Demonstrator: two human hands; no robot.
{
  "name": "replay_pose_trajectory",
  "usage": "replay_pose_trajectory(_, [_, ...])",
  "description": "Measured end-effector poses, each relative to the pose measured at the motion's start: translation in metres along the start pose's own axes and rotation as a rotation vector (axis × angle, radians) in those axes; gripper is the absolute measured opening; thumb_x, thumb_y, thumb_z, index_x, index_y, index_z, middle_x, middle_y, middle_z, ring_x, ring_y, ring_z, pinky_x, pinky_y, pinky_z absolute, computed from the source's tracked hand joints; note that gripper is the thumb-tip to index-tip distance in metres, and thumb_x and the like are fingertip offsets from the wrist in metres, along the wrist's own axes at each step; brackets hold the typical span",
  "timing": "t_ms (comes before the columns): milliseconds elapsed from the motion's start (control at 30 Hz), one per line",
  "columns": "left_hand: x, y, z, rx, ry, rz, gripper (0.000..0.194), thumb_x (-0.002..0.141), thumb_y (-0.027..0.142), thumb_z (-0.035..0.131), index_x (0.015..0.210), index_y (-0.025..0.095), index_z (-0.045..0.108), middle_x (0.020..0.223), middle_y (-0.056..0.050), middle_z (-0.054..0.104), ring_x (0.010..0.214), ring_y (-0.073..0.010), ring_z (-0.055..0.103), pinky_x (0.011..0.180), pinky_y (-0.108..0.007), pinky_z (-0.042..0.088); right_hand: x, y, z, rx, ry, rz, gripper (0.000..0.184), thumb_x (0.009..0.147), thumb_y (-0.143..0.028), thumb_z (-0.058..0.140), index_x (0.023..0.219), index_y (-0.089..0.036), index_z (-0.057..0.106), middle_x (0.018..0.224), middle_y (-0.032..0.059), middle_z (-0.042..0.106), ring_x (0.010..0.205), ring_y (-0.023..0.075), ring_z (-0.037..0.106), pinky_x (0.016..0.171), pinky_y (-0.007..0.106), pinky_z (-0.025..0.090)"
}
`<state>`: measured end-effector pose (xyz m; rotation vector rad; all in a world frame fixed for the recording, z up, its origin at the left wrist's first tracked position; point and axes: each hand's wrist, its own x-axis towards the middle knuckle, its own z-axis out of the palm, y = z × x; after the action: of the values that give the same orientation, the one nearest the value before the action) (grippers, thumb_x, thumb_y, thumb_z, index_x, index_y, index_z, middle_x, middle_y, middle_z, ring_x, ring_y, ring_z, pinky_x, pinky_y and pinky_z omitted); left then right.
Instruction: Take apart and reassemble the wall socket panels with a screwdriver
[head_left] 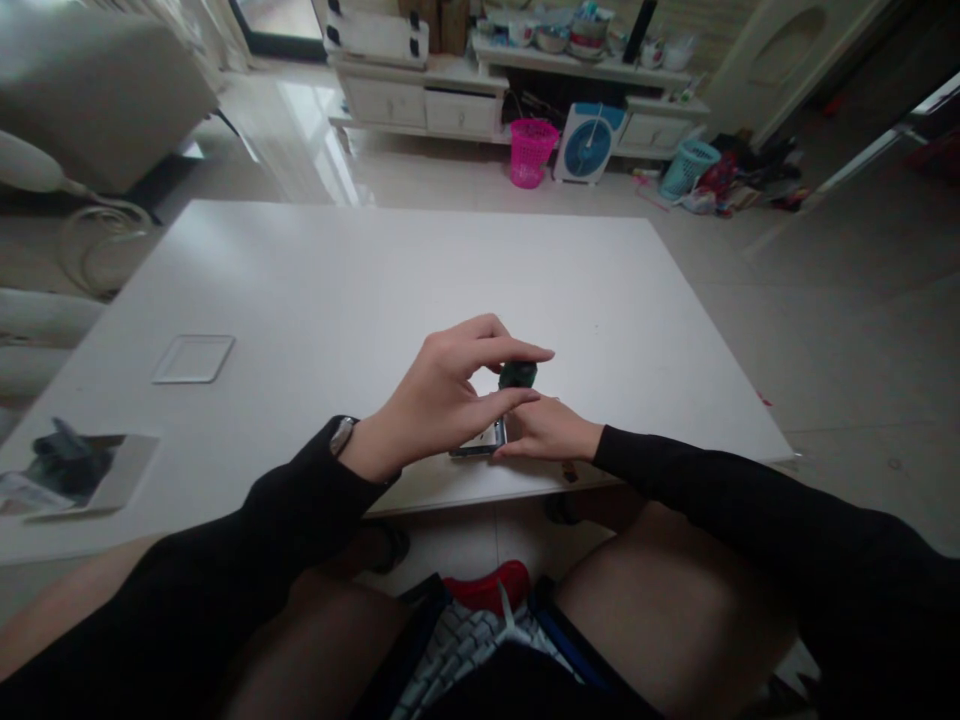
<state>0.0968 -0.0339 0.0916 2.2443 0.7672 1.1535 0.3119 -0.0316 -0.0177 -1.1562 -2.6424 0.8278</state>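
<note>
My left hand (450, 385), with a watch (343, 434) on its wrist, is raised over the near side of the white table (337, 290). Its thumb and fingers close around a small dark green block (518, 375). Just below and to the right, my right hand (553, 430) lies low at the tabletop. It grips the right side of a small square clear-edged tray (474, 453), which my hands partly cover; what is in it I cannot make out. A tiny brownish piece (570, 471) lies by my right wrist, near the table's front edge.
A clear square lid-like piece (193, 359) lies on the table's left. Nearer, an opened wrapper with dark, crumpled material (71, 465) sits at the left edge. Beyond the table stand a pink basket (531, 155), a blue-and-white fan (589, 145) and a white cabinet (461, 112).
</note>
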Motion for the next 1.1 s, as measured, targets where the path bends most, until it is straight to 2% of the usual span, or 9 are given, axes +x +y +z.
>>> replay_pose_trajectory(133, [0.004,0.0,-0.011,-0.092,-0.136,0.038,0.028,0.088,0.013,0.072,0.115,0.02,0.076,0.101,-0.007,0.076,0.092,-0.0181,0.071,0.081,-0.03,0.059,-0.001,0.002,0.001,0.012,0.017,-0.021,0.084,0.076,-0.054,0.087,0.142,-0.021,0.048,0.139,0.0185,0.057,0.122,0.0402,0.062,0.094,0.054,0.057])
replay_pose_trajectory(333, [0.003,-0.001,-0.016,-0.105,-0.239,0.018,0.041,0.091,0.003,0.056,0.126,0.02,0.069,0.119,-0.007,0.076,0.109,-0.0187,0.071,0.096,-0.034,0.059,-0.001,0.003,0.002,0.025,0.017,-0.01,0.087,0.075,-0.052,0.088,0.144,-0.021,0.045,0.138,0.0182,0.057,0.122,0.0406,0.061,0.091,0.053,0.058])
replay_pose_trajectory(467, [0.002,0.0,-0.013,-0.08,-0.223,0.047,0.043,0.094,0.004,0.055,0.132,0.021,0.065,0.125,-0.009,0.073,0.114,-0.0199,0.069,0.1,-0.037,0.058,0.0,0.003,0.002,0.046,0.027,-0.037,0.085,0.076,-0.052,0.087,0.143,-0.021,0.046,0.139,0.0181,0.057,0.122,0.0405,0.061,0.092,0.052,0.058])
replay_pose_trajectory(567, [0.001,-0.001,-0.007,-0.044,-0.164,0.078,0.036,0.095,0.012,0.064,0.129,0.023,0.067,0.125,-0.01,0.07,0.116,-0.0223,0.067,0.1,-0.04,0.057,0.0,0.0,-0.001,0.059,0.028,-0.052,0.079,0.076,-0.049,0.087,0.14,-0.021,0.05,0.135,0.0162,0.06,0.124,0.0398,0.06,0.098,0.054,0.055])
replay_pose_trajectory(667, [0.0,-0.002,-0.002,0.01,-0.047,0.044,0.029,0.091,0.018,0.075,0.119,0.023,0.073,0.109,-0.008,0.07,0.1,-0.0202,0.068,0.087,-0.035,0.059,0.0,-0.002,-0.003,0.047,0.013,-0.024,0.073,0.076,-0.047,0.087,0.135,-0.021,0.054,0.129,0.0148,0.063,0.12,0.0391,0.061,0.094,0.052,0.056])
replay_pose_trajectory(733, [0.0,-0.002,-0.002,0.026,-0.018,0.018,0.028,0.09,0.017,0.076,0.117,0.023,0.074,0.101,-0.005,0.068,0.091,-0.018,0.067,0.081,-0.032,0.058,0.0,-0.002,-0.003,0.031,0.001,-0.004,0.066,0.077,-0.049,0.087,0.129,-0.02,0.057,0.125,0.0146,0.063,0.115,0.0381,0.062,0.088,0.049,0.057])
replay_pose_trajectory(833, [0.001,-0.004,-0.007,-0.026,-0.071,0.035,0.031,0.089,0.01,0.071,0.117,0.023,0.075,0.102,-0.005,0.071,0.092,-0.0176,0.069,0.082,-0.032,0.058,-0.001,0.0,-0.001,0.019,-0.002,0.004,0.064,0.077,-0.051,0.086,0.124,-0.02,0.058,0.122,0.0144,0.062,0.11,0.0363,0.063,0.085,0.048,0.057])
replay_pose_trajectory(933, [0.002,-0.005,-0.014,-0.095,-0.131,0.065,0.037,0.089,0.003,0.064,0.119,0.022,0.073,0.109,-0.007,0.074,0.101,-0.0194,0.071,0.087,-0.034,0.059,-0.002,0.003,0.002,0.03,0.021,-0.008,0.071,0.075,-0.053,0.087,0.129,-0.021,0.054,0.125,0.0144,0.06,0.11,0.0353,0.062,0.087,0.05,0.056])
replay_pose_trajectory(1100, [0.0,-0.006,-0.014,-0.096,-0.148,0.056,0.037,0.09,0.006,0.063,0.123,0.02,0.071,0.116,-0.009,0.074,0.106,-0.0208,0.071,0.094,-0.037,0.06,-0.001,0.004,0.003,0.019,0.017,-0.002,0.068,0.075,-0.053,0.087,0.124,-0.02,0.055,0.124,0.0147,0.06,0.106,0.0345,0.062,0.087,0.052,0.056])
